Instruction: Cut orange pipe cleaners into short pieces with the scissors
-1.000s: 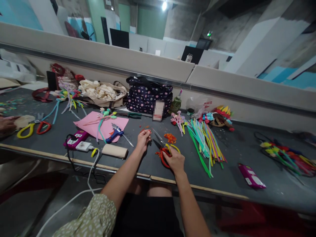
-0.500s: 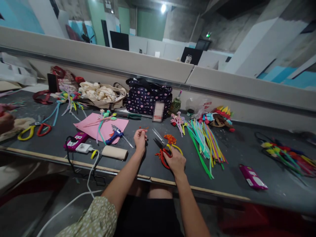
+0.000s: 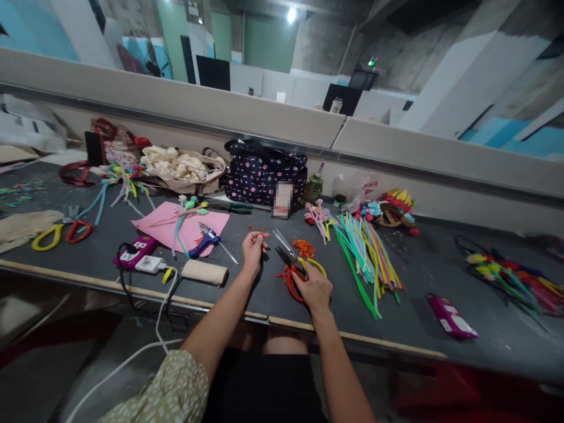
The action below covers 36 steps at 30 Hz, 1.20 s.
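My left hand is closed in a pinch above the dark table, its fingertips on a short red-orange piece of pipe cleaner. Around the scissors, which have one red and one yellow handle, my right hand is wrapped. Their blades are spread and point up and left, just right of my left fingertips and apart from the piece. A small pile of orange pipe cleaner cuttings lies beyond the scissors, close to the yellow handle. More red-orange bits lie by the red handle.
Coloured pipe cleaners lie to the right, near a purple box-shaped device. On the left are a glue gun on pink paper, a beige roll, a purple power strip and other scissors. A patterned bag stands behind.
My left hand has shifted slightly right, nearer the scissor blades. My right hand and the scissors have hardly moved. Another person's hand at the far left has gone from view.
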Tool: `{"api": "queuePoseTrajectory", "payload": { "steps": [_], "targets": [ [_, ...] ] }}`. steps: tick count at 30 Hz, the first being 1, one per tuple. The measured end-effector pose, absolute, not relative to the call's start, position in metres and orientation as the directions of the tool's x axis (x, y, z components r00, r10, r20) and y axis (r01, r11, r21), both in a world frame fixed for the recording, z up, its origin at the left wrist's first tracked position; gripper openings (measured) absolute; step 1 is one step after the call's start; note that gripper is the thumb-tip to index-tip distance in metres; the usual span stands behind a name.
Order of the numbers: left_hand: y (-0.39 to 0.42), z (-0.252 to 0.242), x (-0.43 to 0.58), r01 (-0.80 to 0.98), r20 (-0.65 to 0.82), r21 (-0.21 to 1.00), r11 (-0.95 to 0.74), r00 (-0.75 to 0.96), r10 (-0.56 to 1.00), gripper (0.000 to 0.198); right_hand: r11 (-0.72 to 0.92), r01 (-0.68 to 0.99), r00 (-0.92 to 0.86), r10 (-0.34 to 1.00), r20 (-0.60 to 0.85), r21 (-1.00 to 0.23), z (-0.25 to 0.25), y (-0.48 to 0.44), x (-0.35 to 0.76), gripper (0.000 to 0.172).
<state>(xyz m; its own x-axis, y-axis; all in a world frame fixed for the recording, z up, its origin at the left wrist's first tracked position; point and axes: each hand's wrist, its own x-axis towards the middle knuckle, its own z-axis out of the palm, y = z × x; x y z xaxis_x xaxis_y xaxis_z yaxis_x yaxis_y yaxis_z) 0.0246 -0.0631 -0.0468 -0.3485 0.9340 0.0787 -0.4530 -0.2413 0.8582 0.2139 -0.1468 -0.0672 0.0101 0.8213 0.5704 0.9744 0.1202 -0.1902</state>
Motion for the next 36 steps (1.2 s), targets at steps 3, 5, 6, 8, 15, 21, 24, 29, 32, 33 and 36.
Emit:
{"api": "queuePoseTrajectory", "payload": {
  "steps": [3, 5, 6, 8, 15, 21, 24, 29, 32, 33, 36],
  "targets": [
    [-0.0626, -0.0478, 0.0242, -0.459, 0.065, 0.858, -0.229, -0.345, 0.936, 0.026, 0.163, 0.963, -0.004, 0.808, 0.590, -0.217, -0.0660, -0.1481, 0.2139, 0.054],
    [-0.0624, -0.0483, 0.0238, -0.475, 0.057, 0.852, -0.221, -0.334, 0.941, 0.026, 0.197, 0.958, -0.036, 0.804, 0.594, -0.209, -0.0655, -0.1487, 0.2137, 0.053],
    [-0.0622, -0.0485, 0.0236, -0.485, 0.053, 0.847, -0.217, -0.330, 0.943, 0.026, 0.212, 0.957, -0.055, 0.803, 0.594, -0.198, -0.0656, -0.1489, 0.2135, 0.053],
    [-0.0620, -0.0485, 0.0232, -0.500, 0.044, 0.840, -0.211, -0.323, 0.945, 0.027, 0.231, 0.956, -0.083, 0.801, 0.593, -0.178, -0.0660, -0.1490, 0.2133, 0.051],
    [-0.0630, -0.0465, 0.0217, -0.528, 0.016, 0.831, -0.175, -0.293, 0.956, 0.032, 0.243, 0.955, -0.098, 0.799, 0.594, -0.169, -0.0656, -0.1495, 0.2138, 0.052],
    [-0.0615, -0.0490, 0.0209, -0.532, -0.011, 0.832, -0.155, -0.297, 0.955, 0.038, 0.243, 0.954, -0.100, 0.812, 0.574, -0.177, -0.0648, -0.1501, 0.2143, 0.052],
    [-0.0600, -0.0501, 0.0196, -0.555, -0.027, 0.818, -0.153, -0.303, 0.953, 0.041, 0.249, 0.951, -0.107, 0.819, 0.563, -0.182, -0.0661, -0.1500, 0.2145, 0.051],
    [-0.0595, -0.0481, 0.0169, -0.612, -0.064, 0.777, -0.150, -0.313, 0.947, 0.042, 0.264, 0.943, -0.115, 0.829, 0.547, -0.202, -0.0675, -0.1501, 0.2149, 0.050],
    [-0.0599, -0.0471, 0.0167, -0.621, -0.071, 0.770, -0.143, -0.306, 0.949, 0.041, 0.268, 0.943, -0.121, 0.829, 0.546, -0.199, -0.0674, -0.1502, 0.2149, 0.050],
    [-0.0600, -0.0469, 0.0169, -0.617, -0.070, 0.774, -0.141, -0.304, 0.950, 0.040, 0.266, 0.944, -0.121, 0.828, 0.548, -0.195, -0.0672, -0.1502, 0.2148, 0.050],
    [-0.0607, -0.0459, 0.0180, -0.604, -0.064, 0.785, -0.134, -0.295, 0.953, 0.038, 0.258, 0.948, -0.114, 0.823, 0.556, -0.187, -0.0659, -0.1504, 0.2143, 0.050]
  ]
}}
